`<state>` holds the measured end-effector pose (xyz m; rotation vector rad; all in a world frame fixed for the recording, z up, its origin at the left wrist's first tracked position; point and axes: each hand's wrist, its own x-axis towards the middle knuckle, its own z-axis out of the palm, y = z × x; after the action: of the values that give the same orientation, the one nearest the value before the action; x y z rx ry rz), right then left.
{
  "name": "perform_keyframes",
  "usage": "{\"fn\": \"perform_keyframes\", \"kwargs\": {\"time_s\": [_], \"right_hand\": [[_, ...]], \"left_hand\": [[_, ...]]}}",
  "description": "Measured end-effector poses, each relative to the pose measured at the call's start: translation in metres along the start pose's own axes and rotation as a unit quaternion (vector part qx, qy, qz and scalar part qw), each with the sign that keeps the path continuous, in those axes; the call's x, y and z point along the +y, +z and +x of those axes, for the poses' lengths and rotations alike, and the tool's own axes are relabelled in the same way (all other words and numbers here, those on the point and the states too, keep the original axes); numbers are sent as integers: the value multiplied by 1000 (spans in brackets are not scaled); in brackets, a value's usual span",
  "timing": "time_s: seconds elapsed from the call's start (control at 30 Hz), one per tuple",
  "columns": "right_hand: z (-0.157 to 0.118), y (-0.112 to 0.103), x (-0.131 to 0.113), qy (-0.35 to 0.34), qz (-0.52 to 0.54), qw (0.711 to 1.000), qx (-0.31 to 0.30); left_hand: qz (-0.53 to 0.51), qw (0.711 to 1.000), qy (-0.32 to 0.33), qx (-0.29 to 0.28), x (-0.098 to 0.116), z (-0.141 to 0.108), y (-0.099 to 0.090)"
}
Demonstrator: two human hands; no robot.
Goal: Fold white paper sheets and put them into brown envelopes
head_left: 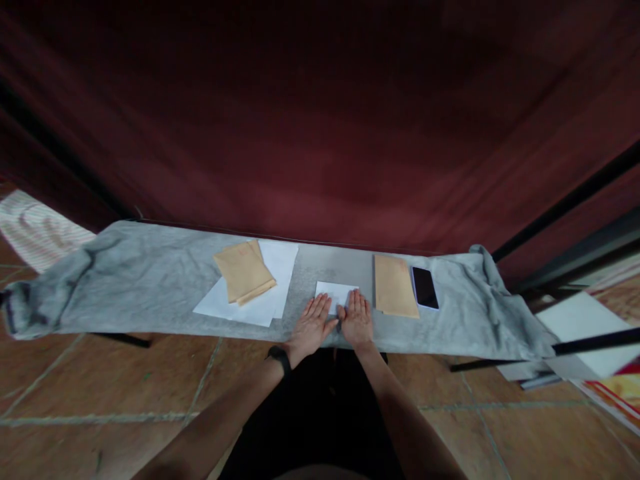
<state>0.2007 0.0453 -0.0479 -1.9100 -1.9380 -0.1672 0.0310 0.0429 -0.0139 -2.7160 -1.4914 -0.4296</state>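
Observation:
A small white sheet of paper (336, 291), apparently folded, lies flat on the grey cloth in front of me. My left hand (313, 325) presses on its left part with the fingers stretched out. On its right part rests my right hand (357, 321), also flat with fingers extended. The two thumbs point toward each other over the paper's near side. Both palms cover the lower portion of the sheet, so that edge is hidden. A dark band (281, 359) circles my left wrist.
Brown envelopes (245, 272) lie on larger white sheets (283, 267) to the left. More brown envelopes (395, 287) and a phone (425, 288) are at the right. Grey cloth (145, 280) covers the narrow surface; a dark red panel (320, 147) rises behind it.

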Motion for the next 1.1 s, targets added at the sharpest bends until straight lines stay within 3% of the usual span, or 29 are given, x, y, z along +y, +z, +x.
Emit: {"fn": "perform_keyframes", "kwargs": {"time_s": [0.17,0.3,0.6,0.67,0.77,0.87,0.97,1.1], "right_hand": [[1,-4,-1,8,-21,999,-43],[2,-3,-1,8,-24,999,-38],[-1,3,2,-6,-1,1000,20],[-1,2,2,-5,-1,1000,18],[-1,1,1,-3,2,1000,15],[-1,2,2,-3,4,1000,15],[-1,3,2,1,0,1000,10],[-1,3,2,4,-7,1000,4]], "left_hand": [[-11,998,47,-35,3,26,9],[-6,998,50,-45,-9,26,10],[57,998,-25,-7,-62,1,-18],[62,995,-74,23,-80,-5,-29],[73,974,-201,71,-110,-17,-44],[71,957,-271,72,-133,-30,-54],[54,954,-290,49,-144,-39,-60],[30,962,-269,39,-145,-42,-65]]}}
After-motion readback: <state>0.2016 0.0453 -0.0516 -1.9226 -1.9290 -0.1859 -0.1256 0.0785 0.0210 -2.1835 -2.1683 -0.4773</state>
